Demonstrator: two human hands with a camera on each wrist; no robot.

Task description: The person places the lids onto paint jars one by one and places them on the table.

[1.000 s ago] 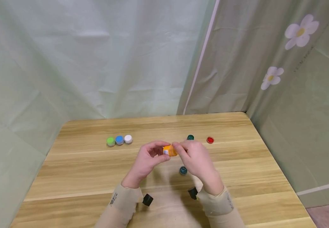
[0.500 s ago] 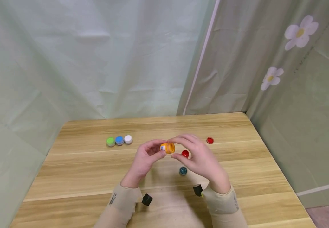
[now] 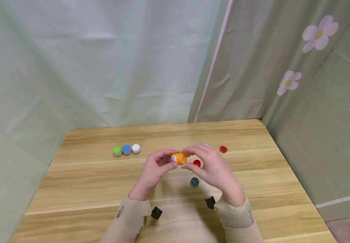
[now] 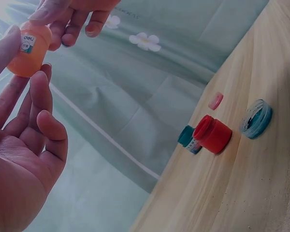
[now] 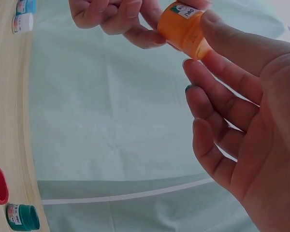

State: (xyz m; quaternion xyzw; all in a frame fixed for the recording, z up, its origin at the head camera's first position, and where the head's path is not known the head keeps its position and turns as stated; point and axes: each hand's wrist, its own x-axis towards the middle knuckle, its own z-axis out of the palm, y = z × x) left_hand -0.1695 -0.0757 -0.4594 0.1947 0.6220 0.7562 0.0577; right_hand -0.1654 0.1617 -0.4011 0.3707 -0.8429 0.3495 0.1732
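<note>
An orange paint jar (image 3: 178,158) is held up over the table, tilted sideways with its lid end toward the right. My left hand (image 3: 154,172) grips the body of the jar between thumb and fingers. Thumb and forefinger of my right hand (image 3: 212,168) pinch the lid end, while its other fingers stay loosely curled in the right wrist view. Below the hands stands an uncapped red paint jar (image 4: 213,134). A teal-smeared lid (image 3: 194,182) lies nearer to me. The green paint jar (image 5: 23,217) is hidden behind my right hand in the head view.
Three capped jars, light green (image 3: 117,151), blue (image 3: 127,150) and white (image 3: 136,148), stand in a row at the back left of the wooden table (image 3: 87,189). A red lid (image 3: 223,149) lies at the back right. Pale curtains (image 3: 126,67) hang behind the table.
My right hand has shifted from covering the jar's end to a thumb-and-forefinger grip on it, uncovering the red jar below. The orange jar has moved slightly left in my left hand.
</note>
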